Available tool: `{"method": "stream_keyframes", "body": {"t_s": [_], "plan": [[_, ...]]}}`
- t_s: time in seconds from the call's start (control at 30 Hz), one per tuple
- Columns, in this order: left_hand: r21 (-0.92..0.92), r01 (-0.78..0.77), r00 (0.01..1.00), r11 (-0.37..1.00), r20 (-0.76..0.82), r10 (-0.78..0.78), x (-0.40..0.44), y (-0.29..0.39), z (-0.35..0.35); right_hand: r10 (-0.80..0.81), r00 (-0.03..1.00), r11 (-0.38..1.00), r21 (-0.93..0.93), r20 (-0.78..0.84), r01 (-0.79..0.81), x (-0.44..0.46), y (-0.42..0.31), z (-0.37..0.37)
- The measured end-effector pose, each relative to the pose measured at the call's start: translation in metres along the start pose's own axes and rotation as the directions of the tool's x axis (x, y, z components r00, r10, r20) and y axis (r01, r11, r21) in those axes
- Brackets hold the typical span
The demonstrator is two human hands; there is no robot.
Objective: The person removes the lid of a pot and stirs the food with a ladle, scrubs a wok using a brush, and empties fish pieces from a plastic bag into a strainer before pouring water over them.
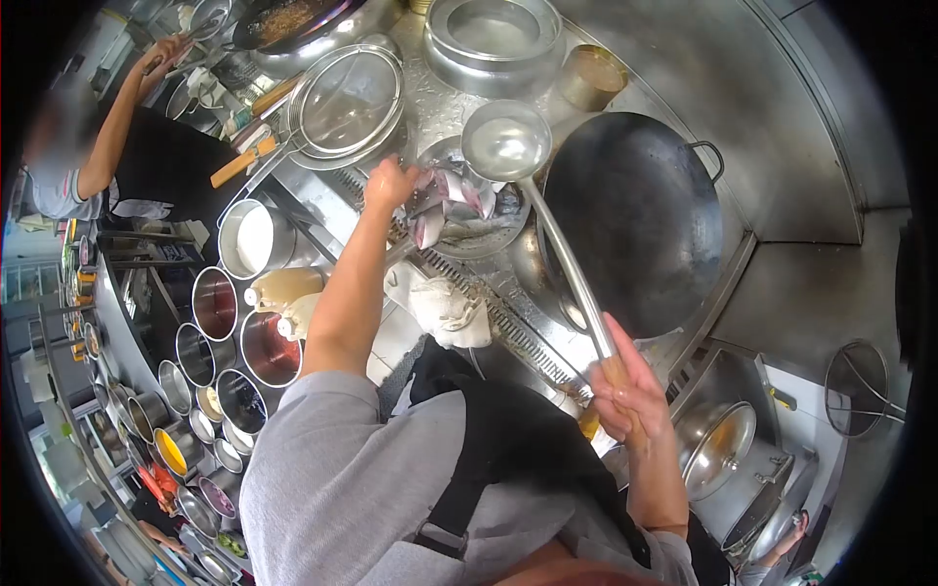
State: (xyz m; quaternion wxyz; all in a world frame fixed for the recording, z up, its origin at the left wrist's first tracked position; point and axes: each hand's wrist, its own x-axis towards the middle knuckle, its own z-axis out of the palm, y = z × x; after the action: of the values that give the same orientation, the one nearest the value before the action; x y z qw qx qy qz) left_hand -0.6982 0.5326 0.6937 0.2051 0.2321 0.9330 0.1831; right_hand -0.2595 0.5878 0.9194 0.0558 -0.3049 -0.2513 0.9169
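My right hand (630,396) is wrapped round the wooden end of a large ladle (572,259). The ladle's round bowl (506,140) sits up by the plate, left of a big dark wok (635,225). My left hand (391,184) reaches to the cut fish pieces (454,195), its fingers closed at the edge of one; the fingertips are partly hidden. The pieces show silvery skin and pink flesh, piled on a round metal plate (484,244).
Wire strainers (350,103) with wooden handles rest left of the plate. A metal pot (493,39) and a tin can (593,76) stand behind. A white cloth (440,303) hangs at the stove's front edge. Several seasoning pots (256,237) stand left, near a co-worker (147,156).
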Motion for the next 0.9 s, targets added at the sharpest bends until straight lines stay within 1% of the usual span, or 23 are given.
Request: {"method": "stream_keyframes", "body": {"t_s": [0.07, 0.1, 0.13, 0.17, 0.2, 0.27, 0.3, 0.37, 0.4, 0.47, 0.5, 0.53, 0.6, 0.63, 0.67, 0.7, 0.73, 0.77, 0.8, 0.87, 0.9], "plan": [[-0.172, -0.118, 0.992, 0.978, -0.073, 0.107, -0.015, 0.008, -0.002, -0.042, 0.998, 0.998, 0.038, 0.038, 0.04, -0.002, 0.0, 0.001], [-0.202, -0.133, 0.99, 0.97, 0.018, 0.139, -0.034, 0.027, -0.009, -0.052, 0.998, 0.997, 0.066, 0.033, 0.05, -0.002, -0.001, 0.005], [-0.266, -0.15, 0.984, 0.952, 0.052, 0.17, -0.03, 0.026, 0.016, -0.049, 0.998, 0.997, 0.065, 0.034, 0.047, -0.001, -0.001, 0.006], [-0.25, -0.262, 0.963, 0.932, -0.011, 0.268, -0.035, 0.03, 0.033, -0.062, 0.998, 0.996, 0.069, 0.031, 0.06, -0.001, -0.002, 0.007], [-0.14, -0.41, 0.912, 0.902, -0.075, 0.403, -0.034, 0.027, 0.053, -0.077, 0.997, 0.995, 0.072, 0.028, 0.074, 0.001, -0.003, 0.008], [-0.039, -0.318, 0.926, 0.947, -0.228, 0.302, -0.045, 0.034, 0.044, -0.077, 0.997, 0.996, 0.049, 0.025, 0.076, 0.004, -0.005, 0.01], [-0.039, -0.318, 0.924, 0.947, -0.235, 0.301, -0.039, 0.029, 0.042, -0.077, 0.997, 0.996, 0.05, 0.011, 0.077, 0.004, -0.004, 0.011], [-0.115, -0.126, 0.992, 0.985, -0.031, 0.123, -0.032, 0.011, 0.047, -0.069, 0.998, 0.996, 0.06, -0.011, 0.069, 0.001, -0.001, 0.012], [-0.113, -0.123, 0.992, 0.986, -0.033, 0.12, -0.031, 0.008, 0.052, -0.066, 0.998, 0.996, 0.059, -0.008, 0.067, 0.0, 0.0, 0.011], [-0.187, -0.006, 0.995, 0.982, 0.095, 0.024, -0.035, 0.01, 0.059, -0.062, 0.998, 0.998, 0.022, -0.029, 0.062, -0.002, 0.003, 0.011], [-0.19, 0.025, 0.996, 0.981, 0.092, -0.007, -0.038, 0.013, 0.059, -0.06, 0.998, 0.998, 0.022, -0.034, 0.061, -0.004, 0.005, 0.011], [-0.192, 0.023, 0.995, 0.981, 0.097, -0.005, -0.038, 0.016, 0.056, -0.053, 0.998, 0.998, 0.027, -0.046, 0.054, -0.005, 0.006, 0.012], [-0.138, 0.181, 0.964, 0.974, 0.219, -0.148, -0.034, 0.02, 0.05, -0.042, 0.997, 0.998, 0.033, -0.06, 0.045, -0.006, 0.009, 0.014], [-0.13, 0.146, 0.977, 0.981, 0.175, -0.123, -0.028, 0.015, 0.056, -0.031, 0.996, 0.999, -0.025, -0.083, 0.03, -0.006, 0.01, 0.015], [-0.129, 0.146, 0.977, 0.981, 0.176, -0.122, -0.019, 0.008, 0.062, -0.025, 0.994, 0.996, -0.083, -0.104, 0.016, -0.006, 0.011, 0.016], [-0.137, 0.092, 0.979, 0.986, 0.196, -0.064, -0.01, 0.002, 0.065, -0.026, 0.994, 0.996, -0.082, -0.105, 0.018, -0.007, 0.012, 0.017], [-0.149, 0.038, 0.977, 0.988, 0.213, -0.005, -0.004, -0.002, 0.07, -0.006, 0.992, 0.993, -0.122, -0.128, -0.009, -0.009, 0.013, 0.018], [-0.133, 0.055, 0.977, 0.99, 0.212, -0.026, -0.022, 0.018, 0.044, 0.014, 0.988, 0.986, -0.162, -0.153, -0.039, -0.009, 0.013, 0.018], [-0.132, 0.058, 0.976, 0.99, 0.214, -0.029, -0.036, 0.031, 0.035, 0.017, 0.988, 0.986, -0.161, -0.154, -0.042, -0.009, 0.014, 0.019], [-0.106, 0.068, 0.99, 0.992, 0.127, -0.054, -0.059, 0.049, 0.03, 0.013, 0.987, 0.981, -0.187, -0.162, -0.044, -0.009, 0.014, 0.02], [-0.144, 0.045, 0.985, 0.989, 0.173, -0.02, -0.067, 0.054, 0.03, 0.016, 0.987, 0.98, -0.193, -0.161, -0.047, -0.008, 0.013, 0.02]]}}
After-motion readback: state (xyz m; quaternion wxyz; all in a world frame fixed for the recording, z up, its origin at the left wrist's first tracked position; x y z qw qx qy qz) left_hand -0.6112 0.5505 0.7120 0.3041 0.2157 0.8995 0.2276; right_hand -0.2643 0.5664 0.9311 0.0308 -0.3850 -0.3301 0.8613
